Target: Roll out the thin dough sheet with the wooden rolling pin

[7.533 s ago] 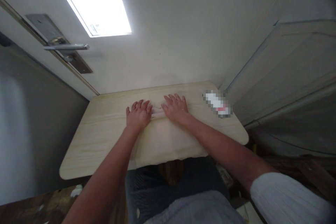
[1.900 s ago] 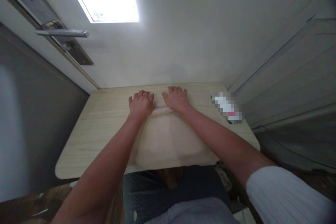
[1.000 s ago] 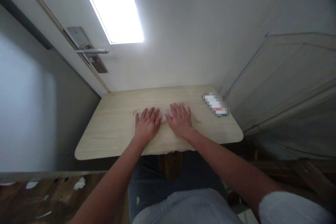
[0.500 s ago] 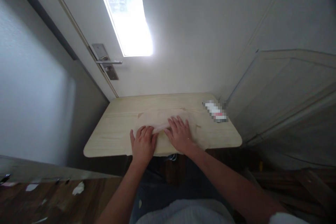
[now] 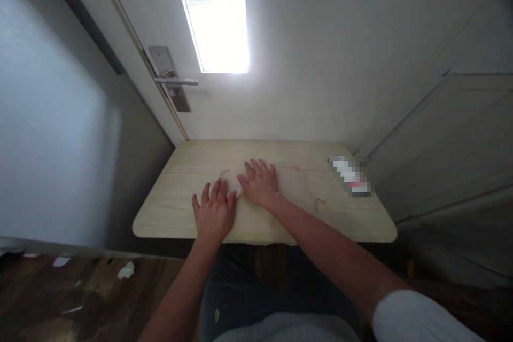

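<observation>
A thin, pale beige sheet that looks like cloth (image 5: pixel 294 189) lies on the light wooden tabletop (image 5: pixel 164 211), close to it in colour, so its outline is hard to follow. It reaches the near edge of the top. My left hand (image 5: pixel 215 211) is open, palm down, fingers spread, at the sheet's left side. Beyond it and to the right, my right hand (image 5: pixel 260 184) rests flat and open on the sheet, fingers pointing away from me. A slight crease shows between the two thumbs.
A blurred-out, phone-sized object (image 5: pixel 350 176) lies at the tabletop's right end. Behind the table stands a white door (image 5: pixel 288 91) with a metal handle (image 5: pixel 176 81) and a bright window. Crumpled white scraps (image 5: pixel 126 270) lie on the brown floor at left.
Both hands have shifted left over the sheet, the right one also farther from me. Their fingers are more spread. The raised fold between them now looks flatter. My view has shifted slightly.
</observation>
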`<state>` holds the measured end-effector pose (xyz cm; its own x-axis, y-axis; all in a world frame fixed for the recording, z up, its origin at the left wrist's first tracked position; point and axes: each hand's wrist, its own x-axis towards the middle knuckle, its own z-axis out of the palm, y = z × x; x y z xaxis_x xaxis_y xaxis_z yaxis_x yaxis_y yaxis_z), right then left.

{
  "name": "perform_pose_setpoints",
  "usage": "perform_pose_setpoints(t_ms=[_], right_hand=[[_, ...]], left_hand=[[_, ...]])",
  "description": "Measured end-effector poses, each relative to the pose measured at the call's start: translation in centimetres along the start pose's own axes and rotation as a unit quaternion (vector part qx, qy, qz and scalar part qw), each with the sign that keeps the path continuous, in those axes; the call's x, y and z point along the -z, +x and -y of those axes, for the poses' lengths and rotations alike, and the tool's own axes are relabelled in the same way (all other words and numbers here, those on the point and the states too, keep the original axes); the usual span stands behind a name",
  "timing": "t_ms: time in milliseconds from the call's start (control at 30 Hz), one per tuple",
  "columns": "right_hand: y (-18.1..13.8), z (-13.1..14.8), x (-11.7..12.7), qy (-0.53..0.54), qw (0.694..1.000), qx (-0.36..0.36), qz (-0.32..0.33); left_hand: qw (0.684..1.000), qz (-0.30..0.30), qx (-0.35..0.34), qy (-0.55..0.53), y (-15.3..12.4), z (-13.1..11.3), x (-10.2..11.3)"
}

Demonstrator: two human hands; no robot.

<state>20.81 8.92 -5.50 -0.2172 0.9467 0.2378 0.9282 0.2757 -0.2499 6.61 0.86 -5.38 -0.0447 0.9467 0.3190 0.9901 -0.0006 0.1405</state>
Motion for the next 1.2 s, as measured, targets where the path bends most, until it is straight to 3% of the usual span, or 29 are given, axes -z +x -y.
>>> perform_pose_setpoints(t_ms=[700, 900, 1200], right_hand=[[11.7, 2.9, -2.5, 0.011, 0.996, -0.002, 0.091], [10.3, 2.6, -2.5, 0.007, 0.998, -0.001, 0.055], [2.9, 1.3, -0.8, -0.016, 1.000, 0.009, 0.003]], left_hand=[[0.992, 0.093, 0.083, -0.009, 10.9, 5.4, -2.2], [0.994, 0.084, 0.069, -0.014, 9.6, 4.8, -2.1], [0.999, 0.047, -0.014, -0.011, 3.5, 2.2, -0.4]])
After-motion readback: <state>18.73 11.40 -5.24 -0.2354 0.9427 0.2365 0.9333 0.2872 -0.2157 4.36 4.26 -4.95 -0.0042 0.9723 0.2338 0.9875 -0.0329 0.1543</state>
